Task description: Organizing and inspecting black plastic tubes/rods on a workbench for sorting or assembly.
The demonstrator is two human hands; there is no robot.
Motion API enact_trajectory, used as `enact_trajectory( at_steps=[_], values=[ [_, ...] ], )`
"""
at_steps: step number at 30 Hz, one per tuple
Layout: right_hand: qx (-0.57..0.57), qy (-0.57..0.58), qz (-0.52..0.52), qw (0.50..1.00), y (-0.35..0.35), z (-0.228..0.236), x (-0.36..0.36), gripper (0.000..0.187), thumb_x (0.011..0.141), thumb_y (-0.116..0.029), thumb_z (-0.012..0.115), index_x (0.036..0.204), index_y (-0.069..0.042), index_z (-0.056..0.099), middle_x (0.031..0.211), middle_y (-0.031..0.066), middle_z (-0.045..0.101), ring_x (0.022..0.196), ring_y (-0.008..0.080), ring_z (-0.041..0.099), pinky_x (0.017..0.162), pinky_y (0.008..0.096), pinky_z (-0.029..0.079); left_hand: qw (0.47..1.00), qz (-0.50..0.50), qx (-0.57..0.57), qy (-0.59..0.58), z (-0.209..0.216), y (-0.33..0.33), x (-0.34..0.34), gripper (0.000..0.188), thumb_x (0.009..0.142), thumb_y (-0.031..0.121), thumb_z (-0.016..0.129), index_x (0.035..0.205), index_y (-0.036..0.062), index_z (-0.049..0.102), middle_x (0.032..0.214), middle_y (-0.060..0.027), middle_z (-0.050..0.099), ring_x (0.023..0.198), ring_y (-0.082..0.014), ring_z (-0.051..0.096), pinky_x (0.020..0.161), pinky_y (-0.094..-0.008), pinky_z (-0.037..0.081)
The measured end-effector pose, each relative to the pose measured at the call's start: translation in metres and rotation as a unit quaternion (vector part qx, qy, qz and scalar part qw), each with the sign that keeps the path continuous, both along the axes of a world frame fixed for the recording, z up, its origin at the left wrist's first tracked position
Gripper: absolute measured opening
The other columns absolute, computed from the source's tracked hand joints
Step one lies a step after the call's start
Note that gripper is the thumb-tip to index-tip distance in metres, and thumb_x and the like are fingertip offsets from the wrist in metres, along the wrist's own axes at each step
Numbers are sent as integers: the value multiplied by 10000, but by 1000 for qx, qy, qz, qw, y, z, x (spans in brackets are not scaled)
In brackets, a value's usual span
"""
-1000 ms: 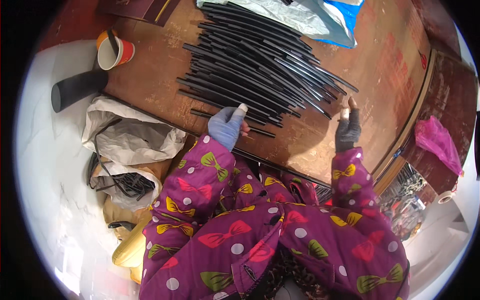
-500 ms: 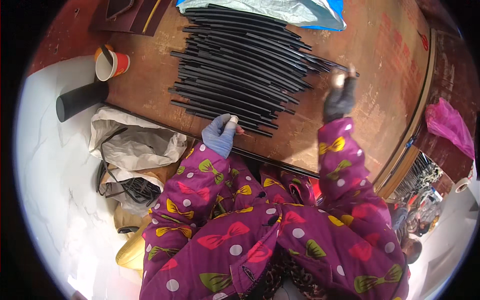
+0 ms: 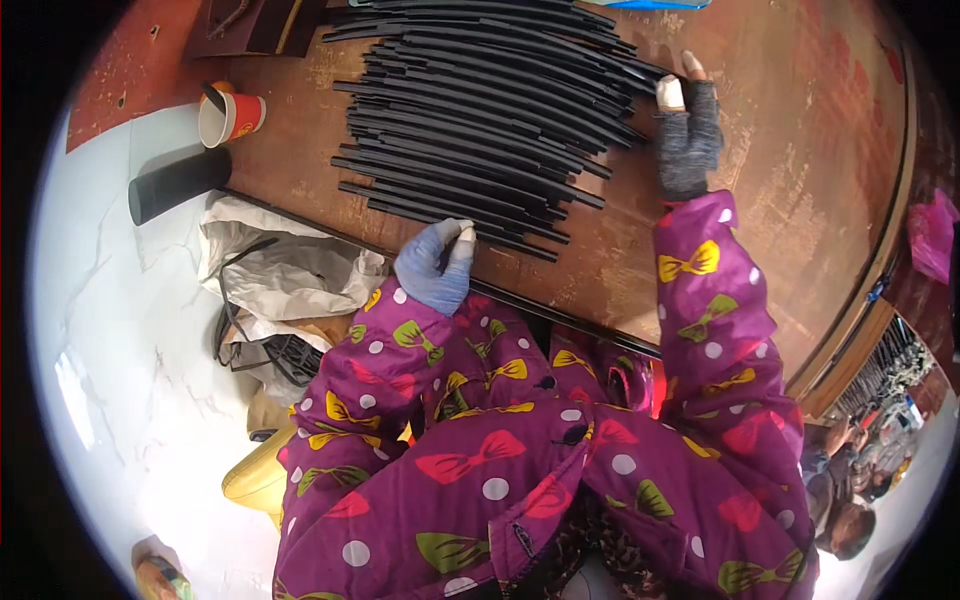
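A wide row of thin black strips (image 3: 470,120), like slender rods, lies side by side on the brown wooden table. At the right ends of the upper strips is my right hand (image 3: 688,145), in a dark grey fingerless glove with white tape on a digit. Its thumb and finger close around the tip of a black strip that sticks out past the others. My left hand (image 3: 437,265), in a blue-grey glove with a white-wrapped fingertip, rests at the table's front edge beside the nearest strips. Its fingers are curled and pinched together; whatever they hold, if anything, is hidden.
On the table's left stand a red and white paper cup (image 3: 230,118) and a dark red box (image 3: 255,30). A black cylinder (image 3: 180,185) juts from the left edge. Below it is an open white sack (image 3: 290,265). A pink plastic bag (image 3: 932,235) lies far right.
My right hand has moved up, staying at the strips' right ends, and is no longer blurred. My left hand stays by the front edge. The whole view has shifted slightly.
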State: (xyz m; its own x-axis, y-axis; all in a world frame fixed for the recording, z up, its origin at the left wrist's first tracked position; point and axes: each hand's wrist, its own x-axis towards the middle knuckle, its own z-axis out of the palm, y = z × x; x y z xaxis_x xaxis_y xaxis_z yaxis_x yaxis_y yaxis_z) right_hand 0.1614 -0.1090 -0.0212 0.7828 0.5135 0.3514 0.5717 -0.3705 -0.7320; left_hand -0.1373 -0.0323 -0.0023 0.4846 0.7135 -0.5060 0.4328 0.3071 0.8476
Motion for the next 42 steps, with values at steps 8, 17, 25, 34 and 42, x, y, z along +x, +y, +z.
enact_trajectory(
  at_steps=[8, 17, 25, 34, 42],
  values=[
    [-16, 90, 93, 991, -36, 3, 13, 403, 778, -144, 643, 1158, -68, 531, 918, 107, 580, 912, 250, 540, 823, 348, 429, 713, -341, 608, 81, 2, 42, 23, 708, 705, 432, 649, 1275, 99, 392, 1324, -174, 356, 1193, -366, 354, 989, -495, 266],
    [-187, -96, 251, 945, -49, 12, 37, 305, 719, -122, 638, 1014, -62, 587, 871, 135, 553, 862, 327, 524, 768, 405, 424, 692, -363, 620, 71, -4, 43, 23, 764, 682, 502, 635, 1289, 115, 381, 1286, -168, 350, 1180, -373, 357, 986, -523, 259],
    [-216, -126, 203, 947, -56, 13, 30, 254, 738, -138, 617, 971, -43, 578, 932, 163, 566, 905, 354, 536, 778, 425, 429, 682, -346, 641, 69, -11, 43, 19, 741, 696, 539, 600, 1273, 116, 409, 1292, -156, 347, 1194, -360, 345, 996, -520, 248],
    [-291, -162, 126, 935, -82, 31, 24, 203, 791, -168, 574, 948, -41, 555, 906, 173, 567, 868, 376, 543, 752, 415, 438, 688, -331, 644, 49, -16, 40, 14, 692, 699, 490, 606, 1268, 139, 428, 1301, -142, 327, 1231, -335, 287, 1031, -508, 206],
    [-202, -146, 34, 968, -125, 53, 7, 168, 824, -166, 568, 918, -34, 526, 865, 183, 543, 825, 369, 549, 679, 408, 426, 694, -336, 636, 27, -13, 38, 11, 722, 680, 470, 639, 1288, 152, 414, 1335, -160, 302, 1246, -342, 271, 1040, -510, 195]
  ],
)
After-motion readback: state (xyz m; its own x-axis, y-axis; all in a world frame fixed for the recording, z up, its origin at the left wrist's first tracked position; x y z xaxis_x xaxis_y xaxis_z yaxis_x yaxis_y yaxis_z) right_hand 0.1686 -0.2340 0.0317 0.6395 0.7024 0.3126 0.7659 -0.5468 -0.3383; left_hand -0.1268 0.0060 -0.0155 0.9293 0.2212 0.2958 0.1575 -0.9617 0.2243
